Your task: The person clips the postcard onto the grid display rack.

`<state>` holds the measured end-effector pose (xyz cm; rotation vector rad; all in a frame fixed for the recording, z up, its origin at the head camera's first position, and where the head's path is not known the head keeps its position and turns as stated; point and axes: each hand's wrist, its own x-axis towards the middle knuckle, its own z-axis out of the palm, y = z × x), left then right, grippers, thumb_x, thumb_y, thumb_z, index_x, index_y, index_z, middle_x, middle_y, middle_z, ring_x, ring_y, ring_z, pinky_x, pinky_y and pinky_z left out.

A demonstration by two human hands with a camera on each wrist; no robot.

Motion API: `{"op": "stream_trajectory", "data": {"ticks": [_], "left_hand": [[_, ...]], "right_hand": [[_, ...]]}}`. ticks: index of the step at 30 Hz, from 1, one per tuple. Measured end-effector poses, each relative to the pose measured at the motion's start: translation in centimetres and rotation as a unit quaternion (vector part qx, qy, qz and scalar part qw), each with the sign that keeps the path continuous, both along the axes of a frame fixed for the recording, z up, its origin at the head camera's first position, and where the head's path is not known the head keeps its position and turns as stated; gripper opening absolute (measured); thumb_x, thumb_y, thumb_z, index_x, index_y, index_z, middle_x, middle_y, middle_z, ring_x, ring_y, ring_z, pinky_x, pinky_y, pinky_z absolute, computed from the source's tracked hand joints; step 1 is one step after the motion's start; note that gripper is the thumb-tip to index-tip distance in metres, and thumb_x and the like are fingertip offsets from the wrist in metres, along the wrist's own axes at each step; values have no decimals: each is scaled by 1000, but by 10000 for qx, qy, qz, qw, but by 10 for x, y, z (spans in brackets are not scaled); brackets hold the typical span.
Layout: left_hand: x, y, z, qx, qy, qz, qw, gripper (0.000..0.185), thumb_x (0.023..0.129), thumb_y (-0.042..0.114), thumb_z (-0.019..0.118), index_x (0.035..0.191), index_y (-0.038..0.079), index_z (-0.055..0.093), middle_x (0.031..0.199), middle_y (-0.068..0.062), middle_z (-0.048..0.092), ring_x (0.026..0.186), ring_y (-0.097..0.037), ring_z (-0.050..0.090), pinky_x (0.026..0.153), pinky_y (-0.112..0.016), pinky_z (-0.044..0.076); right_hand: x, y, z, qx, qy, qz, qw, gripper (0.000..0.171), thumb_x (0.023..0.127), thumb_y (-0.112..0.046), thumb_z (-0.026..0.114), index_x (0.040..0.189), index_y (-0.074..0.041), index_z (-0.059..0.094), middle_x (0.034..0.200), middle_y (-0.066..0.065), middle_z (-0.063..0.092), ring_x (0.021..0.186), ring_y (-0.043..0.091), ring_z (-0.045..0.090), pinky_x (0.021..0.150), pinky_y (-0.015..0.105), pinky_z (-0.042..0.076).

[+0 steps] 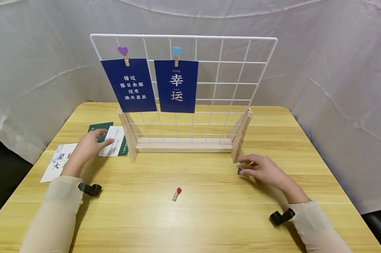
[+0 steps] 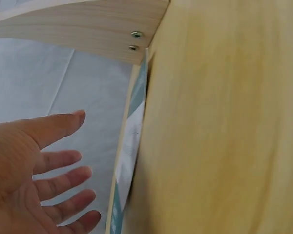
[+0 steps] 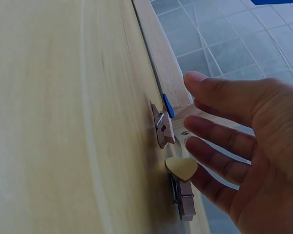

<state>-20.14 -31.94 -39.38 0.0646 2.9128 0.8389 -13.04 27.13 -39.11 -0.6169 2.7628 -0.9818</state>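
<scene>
My left hand (image 1: 90, 144) lies open at the table's left, fingertips on a white card (image 1: 117, 135) that overlaps a green card (image 1: 98, 127). The left wrist view shows that hand (image 2: 39, 165) with spread fingers beside the card's edge (image 2: 129, 146). At the right foot of the stand, my right hand (image 1: 260, 168) is open over a blue heart clothespin (image 1: 240, 171). In the right wrist view its fingers (image 3: 224, 141) hover just off the blue clothespin (image 3: 165, 119) and a tan heart clothespin (image 3: 181, 185), touching neither. A red heart clothespin (image 1: 176, 194) lies alone at the table's middle.
A white wire grid (image 1: 215, 88) stands in a wooden base (image 1: 184, 144) mid-table. Two blue cards (image 1: 176, 86) hang on it from purple and blue heart clothespins. Another white card with characters (image 1: 56, 165) lies near the left edge. White cloth surrounds the wooden table (image 1: 209, 225).
</scene>
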Motion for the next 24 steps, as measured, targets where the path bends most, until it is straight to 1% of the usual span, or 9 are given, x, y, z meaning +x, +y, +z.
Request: {"op": "stream_trajectory", "data": {"ticks": [5, 7, 14, 17, 24], "left_hand": [[-1, 3, -6, -159, -181, -19, 9997, 83, 96, 50, 57, 146, -11, 30, 146, -38, 27, 134, -56, 23, 106, -67, 21], [-2, 3, -8, -251, -190, -30, 9995, 85, 96, 50, 57, 145, -12, 29, 146, -40, 25, 134, -57, 21, 107, -67, 20], [-2, 4, -8, -483, -259, -17, 9985, 87, 96, 48, 58, 144, -17, 26, 144, -42, 27, 133, -58, 22, 107, -65, 21], [-3, 5, -8, -527, -350, 15, 9980, 89, 95, 49, 58, 145, -16, 25, 143, -42, 26, 133, -58, 21, 108, -65, 20], [-3, 9, -9, -548, -520, 132, 9971, 94, 93, 53, 60, 145, -17, 23, 143, -43, 25, 133, -59, 20, 108, -66, 19]], "right_hand": [[1, 0, -1, 73, -18, 46, 10000, 41, 90, -30, 73, 124, -10, 65, 117, 8, 66, 104, 28, 62, 89, 49, 51], [1, 0, -1, 98, -6, 91, 9999, 39, 89, -28, 73, 124, -10, 65, 116, 7, 67, 102, 26, 63, 88, 48, 51], [2, 0, -5, 210, 84, 156, 9996, 35, 88, -22, 75, 120, -11, 67, 105, -2, 67, 92, 18, 62, 82, 39, 52], [2, 0, -6, 250, 85, 141, 9996, 33, 89, -21, 74, 120, -12, 67, 106, -3, 67, 92, 17, 61, 80, 37, 52], [2, 1, -8, 297, 93, 112, 9995, 28, 90, -18, 73, 117, -12, 68, 107, -3, 68, 94, 16, 62, 81, 37, 51]]}}
